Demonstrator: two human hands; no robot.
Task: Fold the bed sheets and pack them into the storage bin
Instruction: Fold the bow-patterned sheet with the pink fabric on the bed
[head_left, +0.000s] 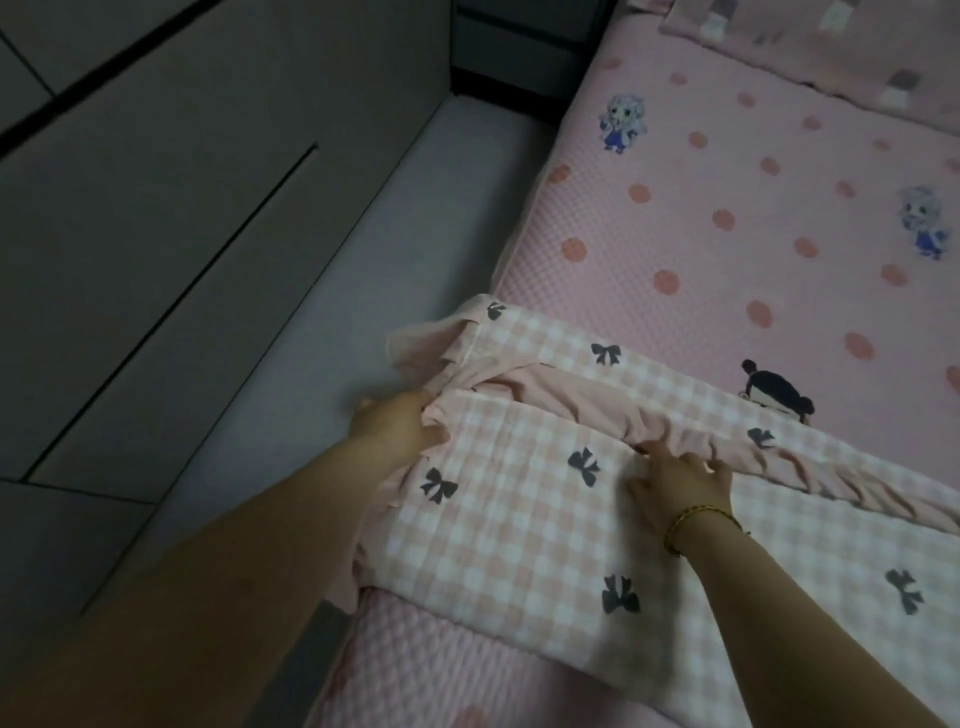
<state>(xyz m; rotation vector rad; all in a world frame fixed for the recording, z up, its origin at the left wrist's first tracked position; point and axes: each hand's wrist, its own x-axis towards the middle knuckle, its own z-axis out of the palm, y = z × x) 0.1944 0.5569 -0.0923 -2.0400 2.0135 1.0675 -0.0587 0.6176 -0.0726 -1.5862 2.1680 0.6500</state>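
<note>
From the head view we see one pink-and-white checked bed sheet with dark bow prints (519, 540) lying folded across the near part of the bed's pink quilted cover with round coral dots (727, 171). Its left end hangs a little over the bed's edge. We count seven bows on the part of the sheet that shows. A plain pink frilled border runs along the fold on the far side.

Two bare hands are on the sheet. The left hand (397, 426) is at the sheet's left corner, and its grip is closed around a bunch of the pink border. The right hand (680, 486), with one gold bracelet (696, 522) at the wrist, rests on the checked cloth with fingers spread and tips at the pink fold. We cannot tell whether its grip has hold of the cloth or only presses on it.

On the cover we count three cartoon figures: two pale-haired ones in blue and one dark-haired one, partly hidden behind the sheet. One patterned pink cloth (831, 47) lies at the far end of the bed. A pale grey floor (395, 218) runs beside the bed, with grey cabinet doors (156, 182) along it.
</note>
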